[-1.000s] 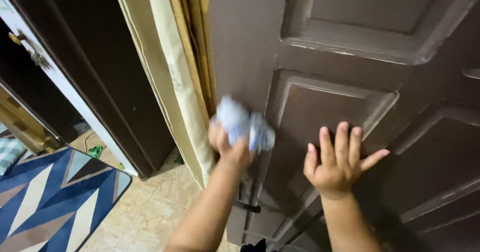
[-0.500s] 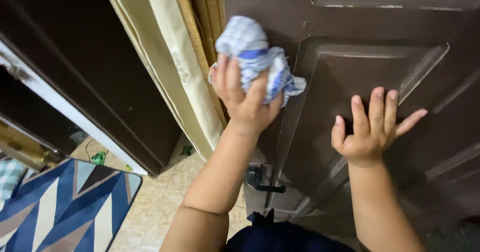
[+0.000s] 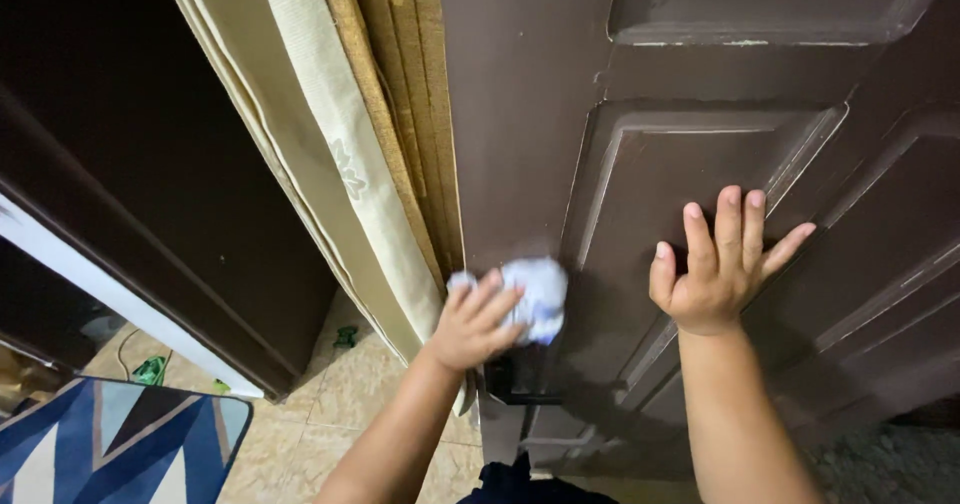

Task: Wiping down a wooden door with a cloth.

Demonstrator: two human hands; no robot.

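The left hand point(image 3: 475, 322) is clenched around a crumpled blue-and-white checked cloth point(image 3: 535, 294) and presses it against the dark brown panelled door point(image 3: 520, 114), on the flat strip near the door's edge, just above the black door handle point(image 3: 520, 384). The right hand point(image 3: 715, 269) holds nothing; it lies flat, fingers spread, on the raised middle panel, apparently bracing the door.

Progress, as a judgement: wiping of the door face is underway at handle height. No clear line between wiped and unwiped paint shows. Pale scuffs and worn paint run along the panel mouldings, so the mouldings and upper panels look untreated. The handle itself is partly hidden behind the left hand.

No packages, labels or signs in view. To the left of the door hangs a cream curtain point(image 3: 340, 154) with a faint woven motif, beside tan folds. Below, beige floor tiles point(image 3: 360, 384), a small green object point(image 3: 150, 369) on the floor, and a rug point(image 3: 110, 439) with blue, white and grey zigzags at the lower left corner.
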